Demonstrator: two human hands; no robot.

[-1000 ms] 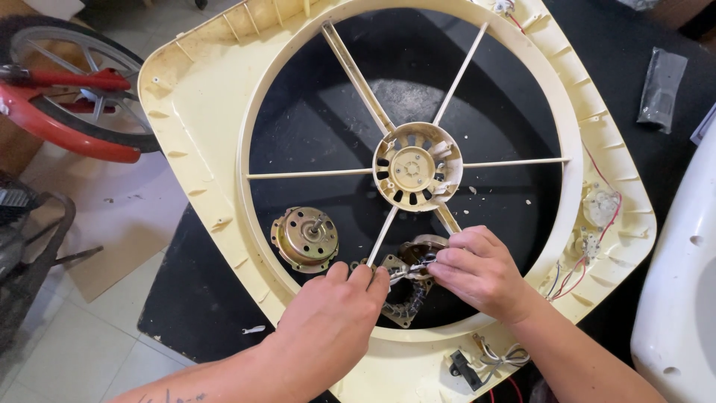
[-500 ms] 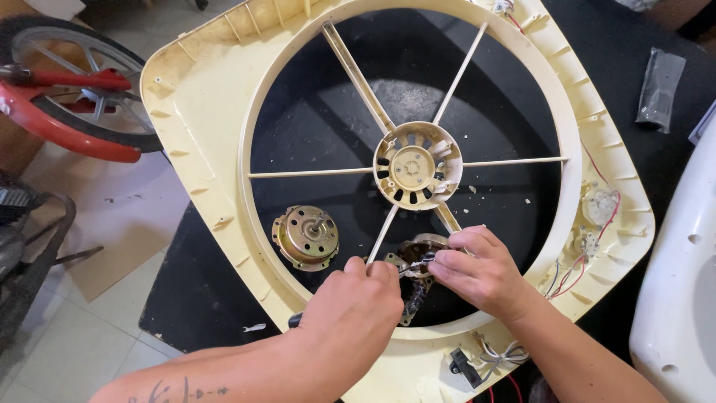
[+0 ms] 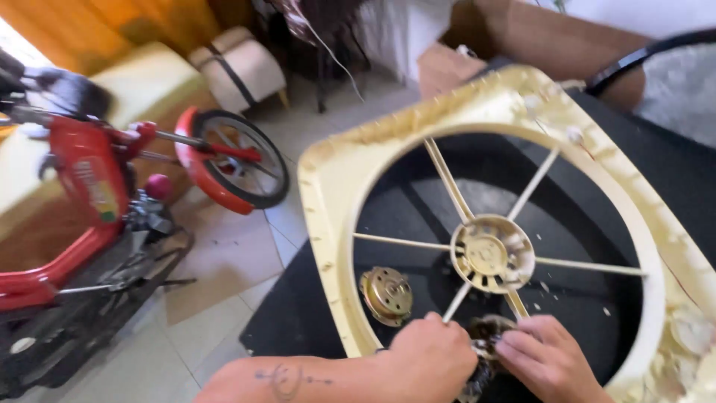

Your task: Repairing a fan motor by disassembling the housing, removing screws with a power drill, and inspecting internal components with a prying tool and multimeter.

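**Handling the motor winding inside the fan housing**

Both hands work at the near edge of the cream plastic fan housing [image 3: 328,224], which lies flat on a black surface [image 3: 298,313]. The left hand [image 3: 432,358] is closed into a loose fist, knuckles up, and presses against a dark wound motor part [image 3: 488,332] that sits just to its right. The right hand [image 3: 544,358] meets it from the other side, fingers drawn together on the same part. The part is held between the two hands and is mostly hidden by them; whether either hand also pinches a wire cannot be told from this view.

Just beyond the hands, the thin spokes [image 3: 403,240] of the housing run out from a round slotted hub [image 3: 492,254]. One spoke comes down almost to the left knuckles. A brass-coloured motor end cap [image 3: 386,293] lies loose on the black surface, up and to the left of the left hand, inside the ring.

Recommended technique, judged from this position:

- Keep the left hand as the steadying hand and let the right fingers do the fine work.
- Keep both wrists low and clear of the near spoke, which looks thin enough to bend.
- Leave the end cap where it lies, out of elbow range.

Well to the left, on the tiled floor [image 3: 224,261], stands a red moped [image 3: 82,186].
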